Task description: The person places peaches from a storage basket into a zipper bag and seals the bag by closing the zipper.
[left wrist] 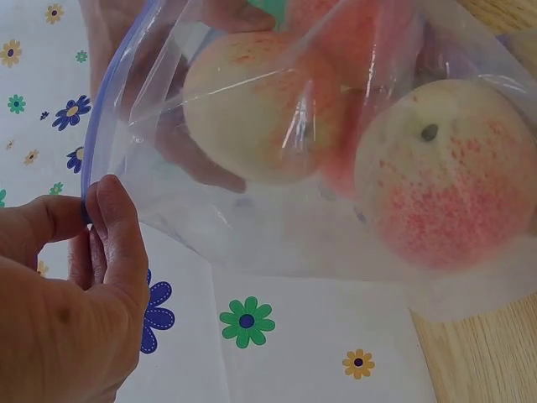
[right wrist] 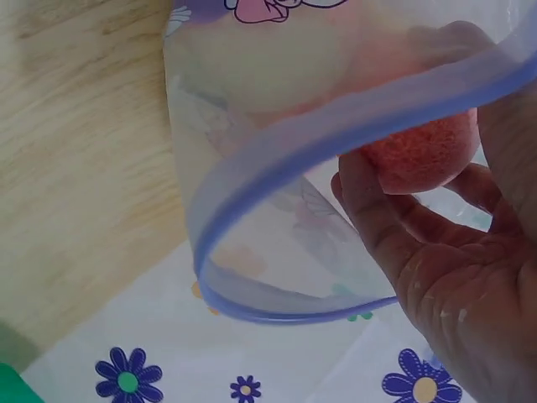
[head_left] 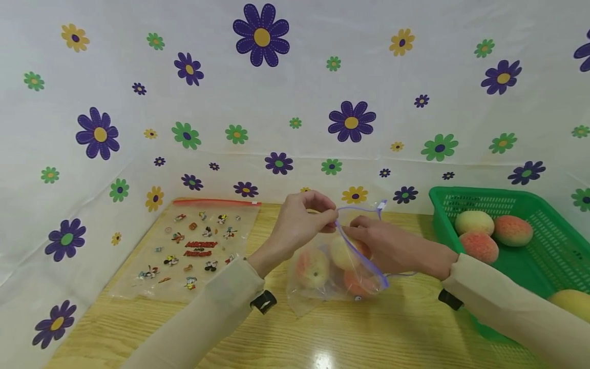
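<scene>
While the left hand (head_left: 302,218), at the centre of the head view, pinches the purple zip edge (head_left: 385,282) of a clear plastic bag (head_left: 300,303) between thumb and fingertips, the right hand (head_left: 389,246) reaches through the bag's mouth from the right. Its fingers curve, somewhat spread, around a round pale-yellow peach with a red blush (head_left: 342,253), just right of the frame's centre and inside the bag. Two more lie there: a red-and-cream peach (head_left: 312,267) to its left and a deep-red peach (head_left: 361,283) below it. The zip edge and the bag's clear wall cross in front of the right fingers, partly veiling them.

A green plastic basket (head_left: 548,203) fills the lower right, with three pink-and-yellow peaches (head_left: 479,247) clustered toward its far end; the right sleeve (head_left: 511,302) crosses its near left part and partly covers a yellow fruit (head_left: 573,302) at the frame's edge. At left, a flat, cartoon-printed bag with a red zip (head_left: 198,225) lies on the light wooden table (head_left: 276,338).
</scene>
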A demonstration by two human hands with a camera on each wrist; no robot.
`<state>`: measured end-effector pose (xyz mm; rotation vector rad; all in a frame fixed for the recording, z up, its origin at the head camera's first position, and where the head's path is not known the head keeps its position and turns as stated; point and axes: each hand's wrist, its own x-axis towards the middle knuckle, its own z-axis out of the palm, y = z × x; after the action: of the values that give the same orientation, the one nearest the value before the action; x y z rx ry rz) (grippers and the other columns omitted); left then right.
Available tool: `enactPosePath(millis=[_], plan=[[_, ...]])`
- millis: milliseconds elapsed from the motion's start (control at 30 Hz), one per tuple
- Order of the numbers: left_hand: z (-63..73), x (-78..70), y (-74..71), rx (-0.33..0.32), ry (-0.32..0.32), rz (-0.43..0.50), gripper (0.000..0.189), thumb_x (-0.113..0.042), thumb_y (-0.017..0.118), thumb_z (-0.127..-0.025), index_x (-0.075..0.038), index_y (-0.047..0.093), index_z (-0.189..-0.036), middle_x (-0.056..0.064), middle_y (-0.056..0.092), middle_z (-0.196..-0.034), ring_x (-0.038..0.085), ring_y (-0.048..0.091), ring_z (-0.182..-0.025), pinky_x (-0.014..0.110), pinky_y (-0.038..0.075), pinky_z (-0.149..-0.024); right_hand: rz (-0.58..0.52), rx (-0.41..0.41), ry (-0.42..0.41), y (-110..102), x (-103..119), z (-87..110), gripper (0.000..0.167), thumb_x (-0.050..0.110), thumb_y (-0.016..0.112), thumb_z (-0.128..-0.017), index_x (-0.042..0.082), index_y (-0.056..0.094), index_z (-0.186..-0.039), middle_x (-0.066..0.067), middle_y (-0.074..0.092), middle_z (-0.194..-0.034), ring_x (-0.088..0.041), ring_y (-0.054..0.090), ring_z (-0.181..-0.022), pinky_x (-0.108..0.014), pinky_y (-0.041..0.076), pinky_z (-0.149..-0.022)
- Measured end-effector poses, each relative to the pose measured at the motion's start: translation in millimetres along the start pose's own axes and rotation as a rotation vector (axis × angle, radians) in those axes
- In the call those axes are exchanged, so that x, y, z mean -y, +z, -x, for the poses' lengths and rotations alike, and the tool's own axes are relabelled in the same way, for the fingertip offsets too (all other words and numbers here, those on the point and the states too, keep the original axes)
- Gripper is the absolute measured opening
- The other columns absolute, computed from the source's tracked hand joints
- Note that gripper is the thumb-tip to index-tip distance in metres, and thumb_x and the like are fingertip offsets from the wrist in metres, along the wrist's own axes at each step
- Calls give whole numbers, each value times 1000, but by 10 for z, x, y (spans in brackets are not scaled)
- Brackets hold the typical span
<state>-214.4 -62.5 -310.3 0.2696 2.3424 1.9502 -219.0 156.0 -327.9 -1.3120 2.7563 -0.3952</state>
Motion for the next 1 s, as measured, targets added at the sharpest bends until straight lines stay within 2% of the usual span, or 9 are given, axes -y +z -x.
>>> enactPosePath(millis=[100, 200, 367, 533, 667, 833, 1000], plan=[[6, 5, -7, -3, 2, 2, 8, -8, 72, -93, -5, 71, -101, 11, 69, -98, 15, 73, -74, 31, 65, -74, -83, 9, -21, 34, -59, -43, 56, 16, 83, -85, 6, 62, -136, -5, 62, -100, -11, 56, -76, -19, 51, -67], [3, 14, -15, -12, 11, 8, 9, -7, 71, -93, -5, 71, -101, 11, 69, -97, 15, 74, -74, 31, 65, -74, -138, 17, -45, 49, -96, -72, 44, 19, 82, -87, 8, 65, -126, -2, 64, -96, -13, 59, -82, -25, 57, -72], [2, 14, -24, -23, 17, 25, 9, -6, 71, -93, -4, 70, -102, 12, 69, -96, 16, 74, -73, 32, 65, -75, -183, 61, -51, 2, -113, -80, 34, 20, 82, -88, 8, 69, -116, -4, 70, -103, -10, 62, -86, -33, 61, -75], [-4, 10, -41, -27, 19, 37, 9, -5, 70, -93, -3, 70, -102, 11, 69, -96, 15, 74, -73, 32, 65, -75, -227, 123, -5, -69, -92, -56, 38, 18, 80, -89, 9, 67, -124, -4, 72, -114, -13, 66, -93, -32, 62, -80], [-20, 2, -67, -48, 31, 55, 8, -4, 71, -93, -2, 70, -101, 12, 69, -95, 15, 73, -72, 32, 65, -75, -208, 132, 35, -121, -82, 7, 42, 16, 75, -92, 6, 64, -132, -3, 70, -118, -15, 66, -96, -33, 61, -84], [-33, 7, -89, -45, 18, 55, 8, -5, 71, -94, -3, 70, -102, 12, 70, -95, 15, 74, -72, 32, 65, -75, -184, 98, 53, -195, -91, 139, 28, 15, 70, -96, 9, 71, -123, -4, 72, -116, -11, 68, -92, -24, 61, -78], [-37, 9, -94, -57, -1, 64, 9, -5, 71, -94, -2, 70, -102, 12, 69, -97, 16, 73, -73, 32, 65, -76, -200, 60, 56, -256, -84, 306, 22, 19, 66, -100, 11, 74, -119, -3, 75, -113, -5, 68, -88, -19, 59, -74]])
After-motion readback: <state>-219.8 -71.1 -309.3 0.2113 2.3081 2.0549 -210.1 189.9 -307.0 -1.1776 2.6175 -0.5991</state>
